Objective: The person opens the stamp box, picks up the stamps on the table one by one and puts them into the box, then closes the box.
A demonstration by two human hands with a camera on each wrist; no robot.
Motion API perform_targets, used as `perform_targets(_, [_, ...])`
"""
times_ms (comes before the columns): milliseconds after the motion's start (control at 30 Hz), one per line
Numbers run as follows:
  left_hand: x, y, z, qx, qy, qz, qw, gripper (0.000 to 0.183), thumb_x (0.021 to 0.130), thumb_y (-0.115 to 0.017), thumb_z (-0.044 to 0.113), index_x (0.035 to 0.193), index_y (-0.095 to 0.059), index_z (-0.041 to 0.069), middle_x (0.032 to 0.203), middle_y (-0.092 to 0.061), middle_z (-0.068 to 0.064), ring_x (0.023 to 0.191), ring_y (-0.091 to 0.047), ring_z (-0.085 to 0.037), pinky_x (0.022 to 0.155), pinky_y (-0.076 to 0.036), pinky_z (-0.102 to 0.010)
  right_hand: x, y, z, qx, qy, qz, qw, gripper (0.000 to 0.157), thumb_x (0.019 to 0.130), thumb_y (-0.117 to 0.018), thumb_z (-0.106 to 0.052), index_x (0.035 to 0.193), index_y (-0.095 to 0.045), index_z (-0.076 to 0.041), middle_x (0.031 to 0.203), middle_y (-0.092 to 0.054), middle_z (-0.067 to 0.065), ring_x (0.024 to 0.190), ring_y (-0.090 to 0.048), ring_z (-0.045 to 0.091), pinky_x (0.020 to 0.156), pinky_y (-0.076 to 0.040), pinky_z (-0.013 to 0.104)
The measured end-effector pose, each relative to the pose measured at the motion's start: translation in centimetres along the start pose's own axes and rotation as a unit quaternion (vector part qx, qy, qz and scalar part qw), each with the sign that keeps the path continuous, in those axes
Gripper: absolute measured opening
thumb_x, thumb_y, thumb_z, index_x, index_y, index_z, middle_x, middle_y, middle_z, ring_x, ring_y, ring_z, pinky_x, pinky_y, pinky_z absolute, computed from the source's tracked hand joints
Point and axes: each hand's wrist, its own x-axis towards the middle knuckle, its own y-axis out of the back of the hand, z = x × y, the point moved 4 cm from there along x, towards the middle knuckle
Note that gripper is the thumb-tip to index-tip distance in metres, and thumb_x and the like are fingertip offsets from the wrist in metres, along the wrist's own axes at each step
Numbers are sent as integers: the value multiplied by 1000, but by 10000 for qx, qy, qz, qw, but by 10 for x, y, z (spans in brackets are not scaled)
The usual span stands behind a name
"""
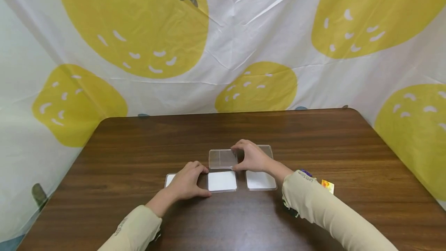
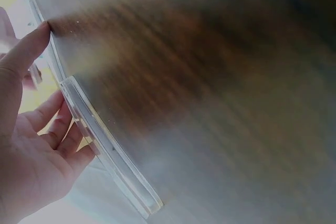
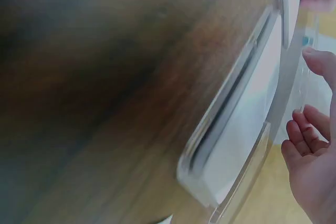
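Observation:
Three shallow clear plastic boxes with white contents lie in a row. My left hand (image 1: 188, 181) spans the left end of the middle box (image 1: 222, 181), thumb at its front corner and index finger at its back corner. That hand partly covers the left box (image 1: 169, 178). Behind the middle box, its clear plastic lid (image 1: 220, 159) lies open. My right hand (image 1: 253, 156) holds this lid at its right end between thumb and fingers. The right box (image 1: 261, 181) sits under my right wrist, its own clear lid (image 1: 266, 150) behind it, partly hidden by the hand.
A small yellow and red packet (image 1: 328, 186) lies beside my right sleeve. The brown wooden table (image 1: 156, 134) ends at the back against a white cloth (image 1: 167, 96) printed with yellow fruit.

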Motion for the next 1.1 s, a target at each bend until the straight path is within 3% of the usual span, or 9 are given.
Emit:
perform_targets(333, [-2, 2, 0, -87, 94, -49, 9999, 54, 61, -80, 39, 101, -62, 8, 97, -54, -2, 97, -49, -21, 82, -43, -38, 20, -9, 11, 27, -286, -51, 9996, 57, 61, -80, -26, 106, -62, 4, 97, -61, 9, 92, -56, 22, 84, -44, 36])
perform_targets(1100, [1, 1, 2, -62, -2, -106, 9999, 54, 62, -80, 39, 101, -62, 7, 97, -54, -3, 97, -49, -22, 82, -43, -38, 25, -13, 7, -351, -419, -233, 9982, 59, 64, -76, -23, 112, -59, 5, 106, -57, 13, 102, -50, 29, 90, -40, 38])
